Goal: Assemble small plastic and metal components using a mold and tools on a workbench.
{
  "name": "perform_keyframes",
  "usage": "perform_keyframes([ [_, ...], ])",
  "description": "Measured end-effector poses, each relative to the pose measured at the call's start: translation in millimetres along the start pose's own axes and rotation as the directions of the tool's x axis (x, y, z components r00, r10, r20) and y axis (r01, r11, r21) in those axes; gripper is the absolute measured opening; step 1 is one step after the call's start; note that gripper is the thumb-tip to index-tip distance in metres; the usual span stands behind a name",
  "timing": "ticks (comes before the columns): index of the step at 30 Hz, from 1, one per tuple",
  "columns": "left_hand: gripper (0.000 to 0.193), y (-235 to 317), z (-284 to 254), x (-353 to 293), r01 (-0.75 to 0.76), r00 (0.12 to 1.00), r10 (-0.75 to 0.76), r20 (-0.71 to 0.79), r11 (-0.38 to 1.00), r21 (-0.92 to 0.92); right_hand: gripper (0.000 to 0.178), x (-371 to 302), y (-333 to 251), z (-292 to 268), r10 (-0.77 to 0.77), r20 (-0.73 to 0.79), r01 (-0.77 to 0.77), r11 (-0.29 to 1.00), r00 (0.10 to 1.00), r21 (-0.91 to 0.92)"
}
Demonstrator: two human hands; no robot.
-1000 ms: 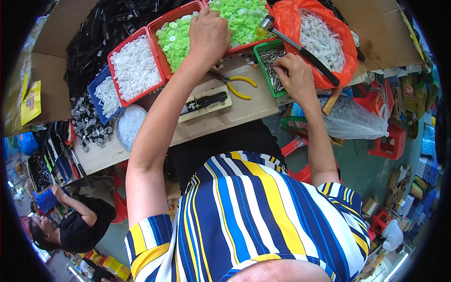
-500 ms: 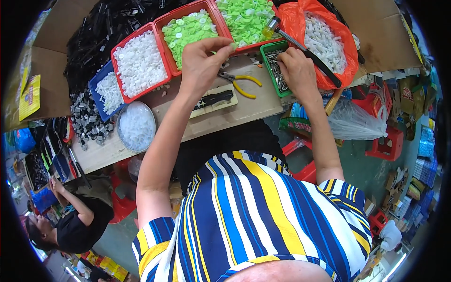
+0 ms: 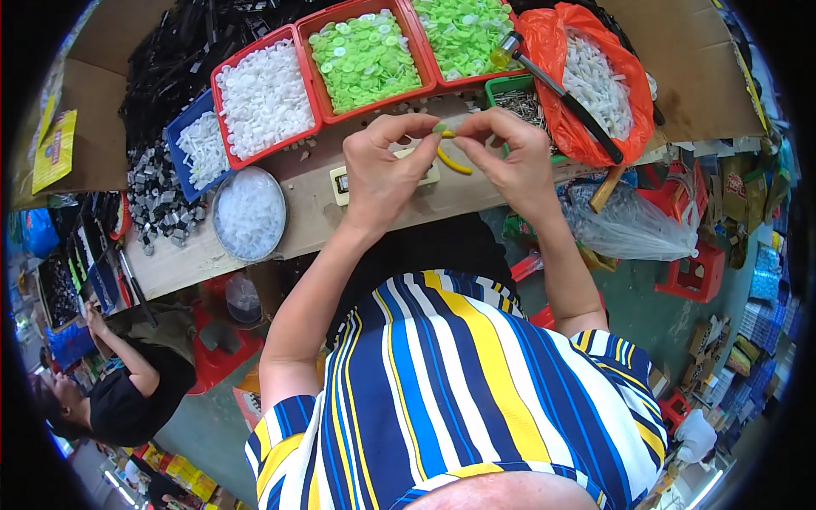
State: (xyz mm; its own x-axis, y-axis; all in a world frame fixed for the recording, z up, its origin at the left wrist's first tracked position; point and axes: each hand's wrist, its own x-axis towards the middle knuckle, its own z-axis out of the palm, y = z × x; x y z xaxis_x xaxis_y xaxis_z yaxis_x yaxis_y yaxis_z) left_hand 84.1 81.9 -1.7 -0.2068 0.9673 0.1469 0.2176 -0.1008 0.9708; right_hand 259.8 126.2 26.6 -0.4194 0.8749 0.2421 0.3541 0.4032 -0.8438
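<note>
Over the bench, your left hand pinches a small green piece by the fingertips, presumably leaving it exposed to your right hand, whose own grip is too fine to tell; a red tray of green discs sits beyond, on the far side, within reach.

Pinching a small round green plastic piece in the bare left hand, close to the bare right hand's fingertips, between the pale wooden table's near edge and a red rectangular plastic tray.
</note>
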Motion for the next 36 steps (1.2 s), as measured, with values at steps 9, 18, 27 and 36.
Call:
perform_keyframes([
  [9,0.017,7,2,-8,-0.212,0.973,0.223,-0.054,0.965,0.155,0.011,-2,0,10,-0.056,-0.022,0.057,0.998,0.998,0.041],
  [18,0.017,9,-2,-8,-0.435,0.883,0.467,-0.053,0.854,0.286,0.01,-5,0,16,0.009,-0.012,-0.008,0.997,1.0,0.075],
  [27,0.018,-1,-9,-20,-0.322,0.936,0.327,-0.132,0.945,0.062,0.017,-10,6,32,0.231,0.122,-0.252,0.698,0.965,0.67],
  [36,0.015,-1,-11,-33,0.085,0.995,-0.101,-0.019,0.912,-0.402,0.011,-11,13,29,0.083,0.057,-0.1,0.885,0.995,0.454],
])
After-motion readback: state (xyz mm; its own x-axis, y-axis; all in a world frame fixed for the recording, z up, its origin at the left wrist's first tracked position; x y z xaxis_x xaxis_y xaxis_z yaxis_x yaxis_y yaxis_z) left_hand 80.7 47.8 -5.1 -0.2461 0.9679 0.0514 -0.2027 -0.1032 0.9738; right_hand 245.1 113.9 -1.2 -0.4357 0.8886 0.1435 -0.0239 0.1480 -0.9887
